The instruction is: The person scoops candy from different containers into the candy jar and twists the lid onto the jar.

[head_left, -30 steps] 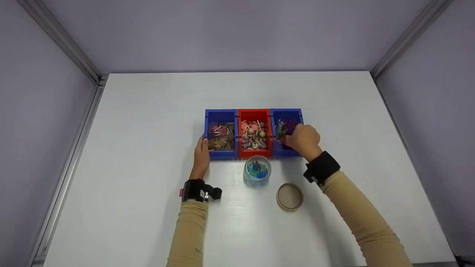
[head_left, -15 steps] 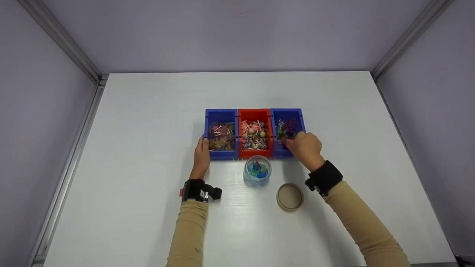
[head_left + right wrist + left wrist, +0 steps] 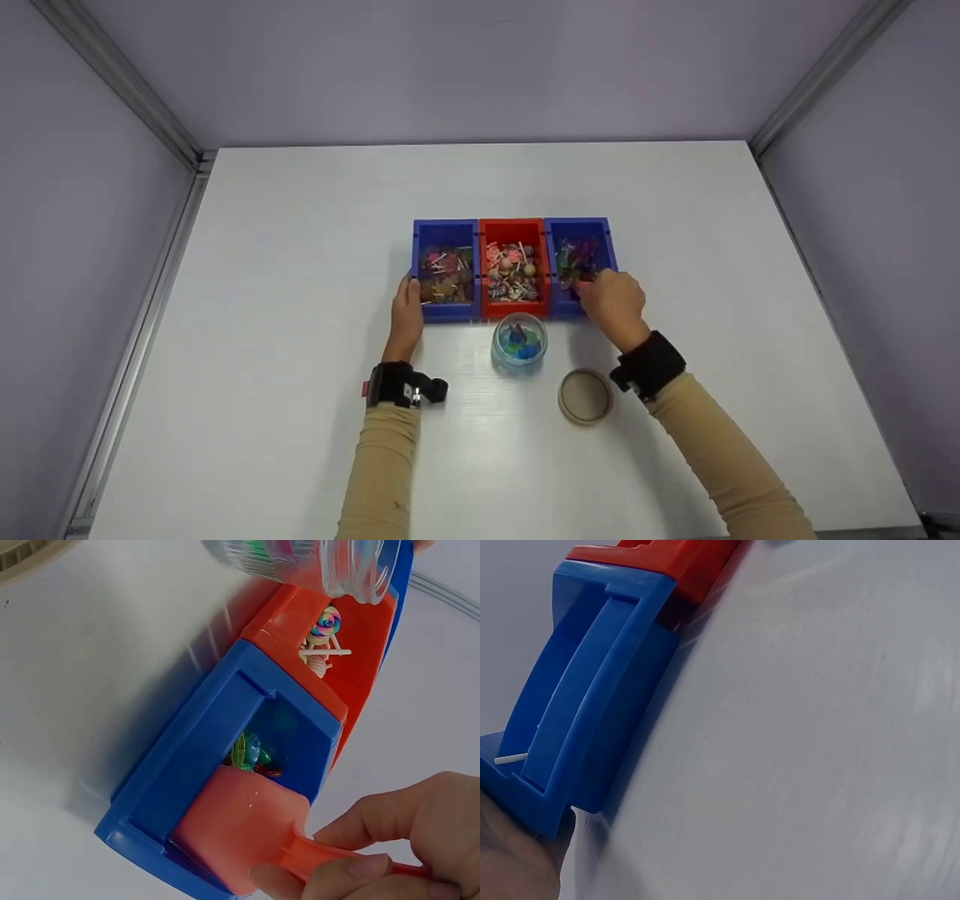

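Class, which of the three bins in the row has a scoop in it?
The blue bin at the right end: the right hand holds a pink scoop in it. The red middle bin and the left-end blue bin show none.

Two hands (image 3: pixel 406 319) (image 3: pixel 615 306) are at blue bins (image 3: pixel 447 234) (image 3: pixel 575 231) flanking a red bin (image 3: pixel 511 231).

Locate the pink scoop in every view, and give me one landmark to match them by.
Head: a small patch of the pink scoop, right of centre, beside the right hand in the right-hand blue bin.
Left wrist: not in it.
Right wrist: large, lower middle, its handle held in the right hand.
Shared landmark: the red bin, mid-row in head, top left in left wrist, upper right in right wrist.
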Tool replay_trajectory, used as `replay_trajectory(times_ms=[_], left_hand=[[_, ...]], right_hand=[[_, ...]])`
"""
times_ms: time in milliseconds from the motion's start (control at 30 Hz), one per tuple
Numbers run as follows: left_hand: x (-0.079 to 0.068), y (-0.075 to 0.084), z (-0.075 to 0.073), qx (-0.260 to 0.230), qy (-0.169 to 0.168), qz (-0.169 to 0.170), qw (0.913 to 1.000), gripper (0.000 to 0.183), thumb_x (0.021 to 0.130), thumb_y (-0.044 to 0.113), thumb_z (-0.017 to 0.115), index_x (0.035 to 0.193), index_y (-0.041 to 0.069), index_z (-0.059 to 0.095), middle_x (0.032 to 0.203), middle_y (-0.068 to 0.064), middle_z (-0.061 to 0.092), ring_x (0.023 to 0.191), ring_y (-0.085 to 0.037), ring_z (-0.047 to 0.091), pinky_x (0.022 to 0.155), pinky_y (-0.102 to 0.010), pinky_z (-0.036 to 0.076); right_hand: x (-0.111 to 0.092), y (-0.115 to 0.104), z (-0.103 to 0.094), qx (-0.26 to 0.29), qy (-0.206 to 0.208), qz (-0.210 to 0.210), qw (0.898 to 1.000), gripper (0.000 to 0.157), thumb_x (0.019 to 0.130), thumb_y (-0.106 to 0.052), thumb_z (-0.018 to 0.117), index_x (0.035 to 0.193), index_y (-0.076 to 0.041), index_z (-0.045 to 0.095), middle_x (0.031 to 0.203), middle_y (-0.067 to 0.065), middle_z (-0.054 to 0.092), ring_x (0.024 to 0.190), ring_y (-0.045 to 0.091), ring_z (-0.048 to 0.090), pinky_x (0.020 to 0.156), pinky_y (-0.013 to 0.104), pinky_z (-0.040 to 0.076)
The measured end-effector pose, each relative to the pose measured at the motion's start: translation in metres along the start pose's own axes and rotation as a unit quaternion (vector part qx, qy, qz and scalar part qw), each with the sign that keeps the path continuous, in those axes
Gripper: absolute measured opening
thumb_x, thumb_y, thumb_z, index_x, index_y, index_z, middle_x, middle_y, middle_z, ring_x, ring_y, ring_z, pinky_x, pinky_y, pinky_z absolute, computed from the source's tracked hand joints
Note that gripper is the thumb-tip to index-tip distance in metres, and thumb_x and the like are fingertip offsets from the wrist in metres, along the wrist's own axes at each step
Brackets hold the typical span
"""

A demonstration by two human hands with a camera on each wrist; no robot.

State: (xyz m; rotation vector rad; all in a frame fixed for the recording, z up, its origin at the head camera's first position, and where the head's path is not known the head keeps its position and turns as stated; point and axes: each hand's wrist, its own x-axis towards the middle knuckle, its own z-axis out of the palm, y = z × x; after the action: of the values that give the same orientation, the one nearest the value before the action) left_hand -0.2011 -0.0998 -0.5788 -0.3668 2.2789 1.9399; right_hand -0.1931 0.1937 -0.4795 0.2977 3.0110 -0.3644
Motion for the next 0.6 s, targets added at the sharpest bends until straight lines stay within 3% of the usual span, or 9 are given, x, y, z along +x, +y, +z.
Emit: replay_trajectory(times_ms=[400, 600], left_hand=[[0.001, -0.001, 0.000, -0.004, 0.001, 0.004, 1.0000, 0.054, 0.107, 0.030, 0.026, 0.153, 0.001, 0.021, 0.160, -0.018, 0.024, 0.152, -0.031, 0.018, 0.126, -0.044, 0.018], [0.000, 0.000, -0.001, -0.010, -0.001, 0.000, 0.9999, 0.054, 0.107, 0.031, 0.025, 0.153, 0.003, 0.020, 0.161, -0.017, 0.023, 0.152, -0.030, 0.017, 0.127, -0.043, 0.017]], right_hand=[[-0.009, 0.007, 0.025, 0.025, 0.095, -0.016, 0.995, 0.033, 0.087, -0.018, 0.058, 0.077, 0.011, 0.068, 0.079, 0.035, 0.068, 0.073, 0.049, 0.067, 0.061, 0.058, 0.056], [-0.012, 0.011, 0.038, 0.048, 0.121, -0.020, 0.991, 0.029, 0.087, -0.011, 0.053, 0.074, 0.011, 0.067, 0.075, 0.033, 0.067, 0.070, 0.048, 0.066, 0.060, 0.058, 0.054]])
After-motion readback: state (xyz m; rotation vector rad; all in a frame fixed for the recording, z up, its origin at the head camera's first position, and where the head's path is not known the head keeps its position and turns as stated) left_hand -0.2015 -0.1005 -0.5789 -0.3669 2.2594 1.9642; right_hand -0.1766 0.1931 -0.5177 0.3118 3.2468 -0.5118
